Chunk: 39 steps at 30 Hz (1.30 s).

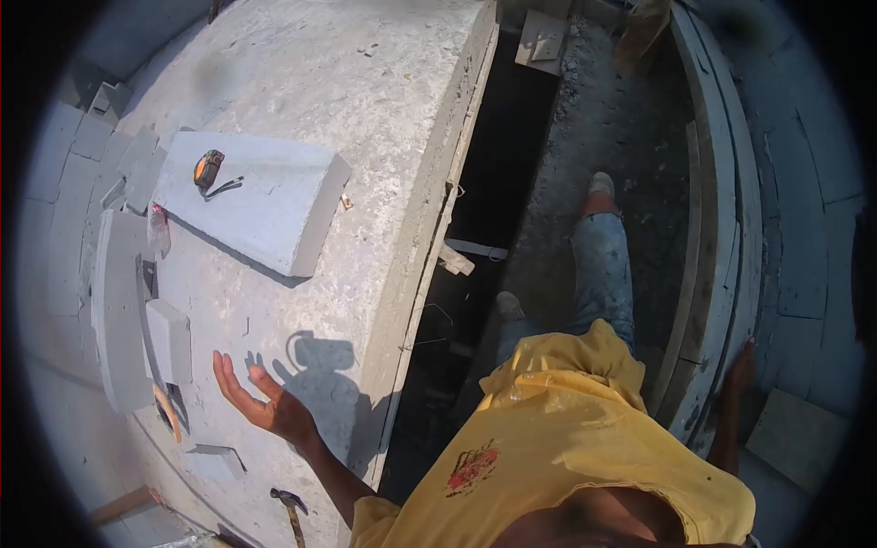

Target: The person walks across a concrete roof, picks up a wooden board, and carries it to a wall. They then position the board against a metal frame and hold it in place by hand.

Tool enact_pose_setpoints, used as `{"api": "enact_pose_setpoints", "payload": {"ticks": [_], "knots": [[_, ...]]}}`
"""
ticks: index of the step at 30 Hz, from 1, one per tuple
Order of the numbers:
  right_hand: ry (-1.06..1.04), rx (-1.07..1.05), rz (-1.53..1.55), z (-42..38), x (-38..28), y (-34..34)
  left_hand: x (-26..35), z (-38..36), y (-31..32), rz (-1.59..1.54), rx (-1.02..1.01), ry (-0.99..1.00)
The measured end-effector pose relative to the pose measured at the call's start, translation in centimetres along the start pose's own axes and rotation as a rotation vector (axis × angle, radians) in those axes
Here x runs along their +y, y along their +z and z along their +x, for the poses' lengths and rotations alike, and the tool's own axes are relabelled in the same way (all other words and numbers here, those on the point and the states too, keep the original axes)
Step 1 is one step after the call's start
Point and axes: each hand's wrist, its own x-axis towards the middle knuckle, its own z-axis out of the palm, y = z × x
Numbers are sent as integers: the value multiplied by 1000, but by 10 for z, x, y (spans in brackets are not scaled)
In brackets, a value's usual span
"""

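My left hand [256, 397] is raised above the concrete slab [384, 146], its fingers apart and nothing in it. Its shadow falls on the slab beside it. Low at the right, my right hand [740, 367] is by the outer edge of the long wooden boards [722, 183]; its fingers are too small and dark to make out. On the slab lies a large pale block [251, 196], with an orange and black tape measure [207, 170] on top. A hammer [290, 507] lies below my left hand, and a tool with an orange handle [167, 411] is to its left.
A dark open gap [498, 173] runs between the slab's edge and the strip where my feet are. A short piece of wood [455, 259] juts into it. Smaller blocks [169, 342] stand along the block wall [68, 219] at left. Another block wall [804, 201] rises at right.
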Motion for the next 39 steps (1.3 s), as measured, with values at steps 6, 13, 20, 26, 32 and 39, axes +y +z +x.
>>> {"api": "enact_pose_setpoints", "payload": {"ticks": [6,13,20,26,32,39], "knots": [[47,7,101,-27,-25,-6,94,130,130,-33,-524,228],[-29,43,276,-28,-27,-3,85,135,242,245,-591,365],[31,69,74,-36,-29,-15,100,145,232,532,-717,441],[39,44,16,-42,-37,-20,87,143,234,315,-586,346],[-45,51,-27,-39,9,-14,75,150,240,147,-398,31],[49,-29,-399,-42,-47,-33,76,166,254,477,-396,-166]]}}
